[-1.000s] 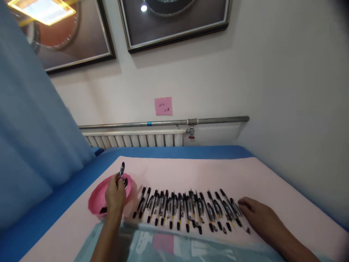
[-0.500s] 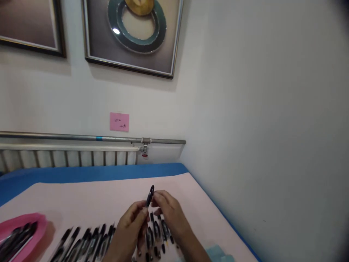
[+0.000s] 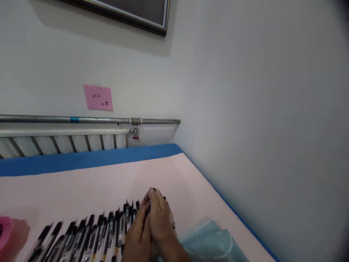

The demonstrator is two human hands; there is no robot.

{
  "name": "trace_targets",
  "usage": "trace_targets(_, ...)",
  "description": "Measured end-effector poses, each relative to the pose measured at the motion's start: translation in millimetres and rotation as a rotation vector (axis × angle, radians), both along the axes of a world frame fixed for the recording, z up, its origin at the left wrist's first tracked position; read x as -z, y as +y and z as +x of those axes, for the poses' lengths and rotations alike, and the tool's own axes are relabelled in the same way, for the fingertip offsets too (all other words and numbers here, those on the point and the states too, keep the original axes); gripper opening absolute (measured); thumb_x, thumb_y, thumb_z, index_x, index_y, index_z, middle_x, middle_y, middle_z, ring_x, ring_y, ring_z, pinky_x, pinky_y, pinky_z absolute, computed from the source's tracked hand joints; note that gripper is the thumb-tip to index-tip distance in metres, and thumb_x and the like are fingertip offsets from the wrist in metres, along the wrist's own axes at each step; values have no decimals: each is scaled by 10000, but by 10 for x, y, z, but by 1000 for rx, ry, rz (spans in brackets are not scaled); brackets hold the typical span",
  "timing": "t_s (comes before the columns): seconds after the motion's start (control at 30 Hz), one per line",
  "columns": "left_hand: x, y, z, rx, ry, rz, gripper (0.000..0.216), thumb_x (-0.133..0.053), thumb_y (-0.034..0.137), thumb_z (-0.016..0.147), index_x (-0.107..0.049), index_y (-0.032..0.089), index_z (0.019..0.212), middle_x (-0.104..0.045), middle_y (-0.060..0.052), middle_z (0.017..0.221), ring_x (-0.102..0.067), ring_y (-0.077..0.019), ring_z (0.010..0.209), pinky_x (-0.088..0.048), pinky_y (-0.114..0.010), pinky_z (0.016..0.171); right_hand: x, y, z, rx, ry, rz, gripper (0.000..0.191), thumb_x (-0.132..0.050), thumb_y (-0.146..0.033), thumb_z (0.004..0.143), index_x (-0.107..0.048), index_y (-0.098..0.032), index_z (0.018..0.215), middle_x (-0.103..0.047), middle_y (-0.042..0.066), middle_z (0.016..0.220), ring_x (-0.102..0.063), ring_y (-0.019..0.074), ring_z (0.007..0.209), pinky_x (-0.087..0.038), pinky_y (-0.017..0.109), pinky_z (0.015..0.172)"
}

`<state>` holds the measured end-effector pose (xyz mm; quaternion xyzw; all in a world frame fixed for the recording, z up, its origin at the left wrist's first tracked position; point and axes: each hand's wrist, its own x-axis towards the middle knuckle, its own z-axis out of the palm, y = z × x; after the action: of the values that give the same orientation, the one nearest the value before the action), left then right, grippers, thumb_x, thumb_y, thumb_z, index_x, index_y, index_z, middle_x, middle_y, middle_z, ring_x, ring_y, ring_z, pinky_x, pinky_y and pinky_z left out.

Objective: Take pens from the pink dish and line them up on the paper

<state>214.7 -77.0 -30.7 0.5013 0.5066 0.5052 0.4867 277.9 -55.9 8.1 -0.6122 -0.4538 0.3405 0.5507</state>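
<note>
A row of several black pens [image 3: 89, 233] lies side by side on the pale pink sheet [image 3: 98, 182]. At the right end of the row, my left hand [image 3: 137, 236] and my right hand [image 3: 160, 225] are pressed together. Their fingers are closed round a black pen [image 3: 152, 193], of which only a dark tip shows above the fingertips. The hands rest low over the last pens of the row. At the far left edge a corner of the pink bowl [image 3: 4, 231] is in view.
A crumpled pale blue plastic sheet [image 3: 209, 243] lies right of my hands. The blue table edge [image 3: 81, 160] runs along a white radiator [image 3: 62, 142] and steel pipe [image 3: 89, 119]. A pink sticky note [image 3: 98, 97] hangs on the wall, which closes in on the right.
My left hand carried a pen from the pink bowl to the right end of the row, where the right hand joined it. Both hands have since dropped onto the row. The view swung right.
</note>
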Motion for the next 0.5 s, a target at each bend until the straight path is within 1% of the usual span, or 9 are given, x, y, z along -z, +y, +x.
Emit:
trace_targets(0.17, 30, 61, -47, 76, -40, -20, 473, -515, 388, 759, -541, 196, 1190, -470, -74, 1331, -368, -243, 1260, -255, -384, 1068, -24, 1, -2, 23, -10, -28, 269, -355, -350, 859, -517, -227, 684, -601, 2, 697, -547, 146, 685, -415, 241, 663)
trace_targets(0.23, -2, 76, -59, 83, -49, -33, 464, -547, 376, 740, -559, 201, 1169, -498, -80, 1307, -397, -249, 1239, -273, -385, 1056, -14, 9, -14, 26, 16, -14, 261, -356, -335, 856, -504, -227, 670, -587, -2, 682, -542, 142, 679, -414, 238, 664)
trace_targets(0.33, -68, 76, -73, 81, -36, -25, 428, -547, 366, 738, -586, 193, 1127, -521, -89, 1283, -418, -242, 1224, -280, -370, 1044, 48, 52, -35, 30, 67, 28, 259, -382, -334, 843, -492, -219, 639, -563, -8, 645, -531, 138, 649, -416, 247, 661)
trace_targets(0.43, -85, 35, -105, 127, 41, -6, 415, -528, 376, 746, -587, 187, 1110, -539, -96, 1256, -448, -236, 1192, -307, -354, 1013, 137, 156, 12, 39, 227, 66, 295, -393, -392, 831, -501, -201, 634, -563, 1, 627, -537, 135, 613, -431, 260, 629)
trace_targets(0.5, -58, -10, -138, 154, 117, -26, 371, -537, 407, 735, -619, 185, 1022, -630, -98, 1100, -547, -243, 1053, -389, -347, 916, 172, 242, 120, 68, 424, 106, 338, -367, -443, 826, -512, -186, 660, -570, 11, 624, -550, 132, 585, -447, 263, 584)
